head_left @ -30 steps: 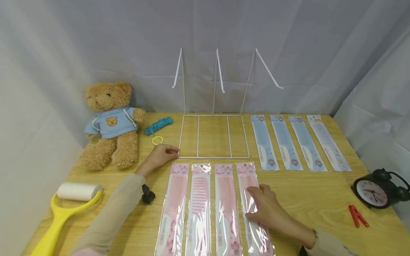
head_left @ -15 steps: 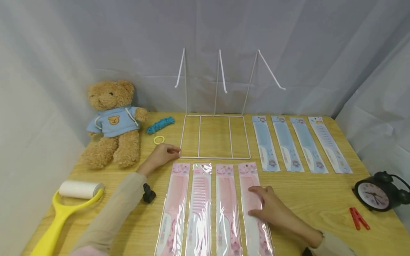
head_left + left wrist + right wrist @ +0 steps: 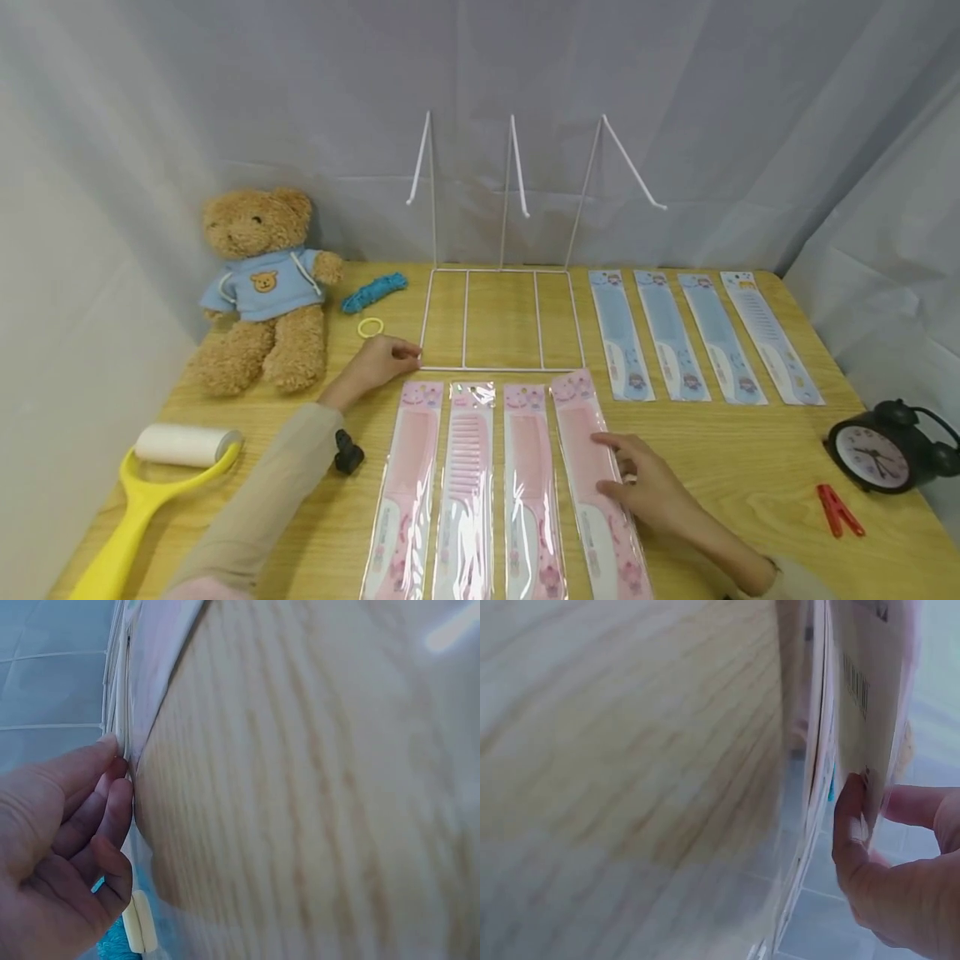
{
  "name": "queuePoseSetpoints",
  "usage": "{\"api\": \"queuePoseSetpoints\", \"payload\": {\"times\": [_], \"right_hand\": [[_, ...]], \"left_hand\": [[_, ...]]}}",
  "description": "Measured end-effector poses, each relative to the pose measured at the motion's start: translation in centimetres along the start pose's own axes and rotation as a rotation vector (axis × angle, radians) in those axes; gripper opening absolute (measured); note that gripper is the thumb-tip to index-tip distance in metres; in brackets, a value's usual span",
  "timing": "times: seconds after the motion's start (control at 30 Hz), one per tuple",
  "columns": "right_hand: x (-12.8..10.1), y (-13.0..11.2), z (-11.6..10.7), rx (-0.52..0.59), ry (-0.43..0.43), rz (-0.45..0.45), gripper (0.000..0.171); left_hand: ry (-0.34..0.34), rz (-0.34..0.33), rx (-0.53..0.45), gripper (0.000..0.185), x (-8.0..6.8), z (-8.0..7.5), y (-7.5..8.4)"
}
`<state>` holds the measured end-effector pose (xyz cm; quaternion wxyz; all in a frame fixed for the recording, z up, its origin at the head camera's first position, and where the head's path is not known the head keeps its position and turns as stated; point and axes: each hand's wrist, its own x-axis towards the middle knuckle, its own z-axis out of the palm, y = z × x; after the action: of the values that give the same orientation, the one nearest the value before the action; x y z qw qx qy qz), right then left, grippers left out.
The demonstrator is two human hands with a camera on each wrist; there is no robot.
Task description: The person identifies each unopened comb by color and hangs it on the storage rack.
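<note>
A white wire display rack [image 3: 495,368] with three upward-angled hook arms stands at the back centre of the table. My left hand [image 3: 372,365] pinches its front left corner; in the left wrist view my thumb and fingertips meet at the wire. My right hand [image 3: 651,485] pinches the right edge of a pink comb in a clear packet [image 3: 583,437], the rightmost of a row. The right wrist view shows this packet's back with a barcode [image 3: 856,686], raised off the table between thumb and fingers. Further packaged pink combs [image 3: 465,467] lie left of it.
Several packaged blue combs [image 3: 657,333] lie at the back right. A teddy bear [image 3: 262,287], blue cord [image 3: 374,292] and yellow ring [image 3: 371,327] are on the left. A yellow-handled lint roller [image 3: 142,508], black alarm clock [image 3: 873,450] and red clip [image 3: 840,510] lie nearer the sides.
My right hand has taken hold of the rightmost pink comb packet and lifted it; its top end has shifted up and slightly left. My left hand stays at the rack's corner.
</note>
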<state>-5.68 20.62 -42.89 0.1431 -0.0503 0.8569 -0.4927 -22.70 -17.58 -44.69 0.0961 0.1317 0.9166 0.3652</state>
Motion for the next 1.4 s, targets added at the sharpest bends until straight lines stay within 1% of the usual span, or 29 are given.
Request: {"api": "queuePoseSetpoints", "payload": {"times": [0.13, 0.2, 0.27, 0.47, 0.67, 0.8, 1.03, 1.1, 1.4], "right_hand": [[0.0, -0.5, -0.1, 0.12, -0.003, 0.017, 0.057], [0.1, -0.8, -0.2, 0.172, -0.015, -0.011, 0.058], [0.3, -1.2, -0.2, 0.225, -0.028, -0.065, 0.058], [1.6, -2.6, 0.2, 0.272, -0.016, -0.262, 0.057], [3.3, -4.6, 1.2, 0.281, -0.008, -0.388, 0.054], [4.4, -6.0, 2.1, 0.256, 0.033, -0.434, 0.054], [7.1, -8.3, 3.3, 0.219, 0.089, -0.609, 0.053], [7.9, -8.9, 3.5, 0.221, 0.098, -0.642, 0.052], [10.4, -12.2, 4.0, 0.22, 0.122, -0.786, 0.05]], "left_hand": [[0.001, -0.001, 0.006, 0.028, -0.1, -0.1, 0.1], [0.002, 0.0, 0.007, 0.027, -0.2, -0.2, 0.1], [0.002, -0.001, 0.005, 0.027, -0.2, -0.2, 0.1], [-0.006, -0.005, 0.001, 0.028, -0.2, -0.1, 0.1], [-0.008, -0.005, 0.003, 0.028, 0.0, 0.0, 0.2], [-0.008, 0.008, 0.006, 0.027, 0.0, 0.0, 0.2], [-0.01, -0.001, 0.0, 0.027, 0.0, -0.1, 0.4], [-0.01, -0.001, -0.006, 0.027, 0.0, -0.1, 0.4], [0.01, 0.052, -0.005, 0.025, -0.3, -0.2, 0.5]]}}
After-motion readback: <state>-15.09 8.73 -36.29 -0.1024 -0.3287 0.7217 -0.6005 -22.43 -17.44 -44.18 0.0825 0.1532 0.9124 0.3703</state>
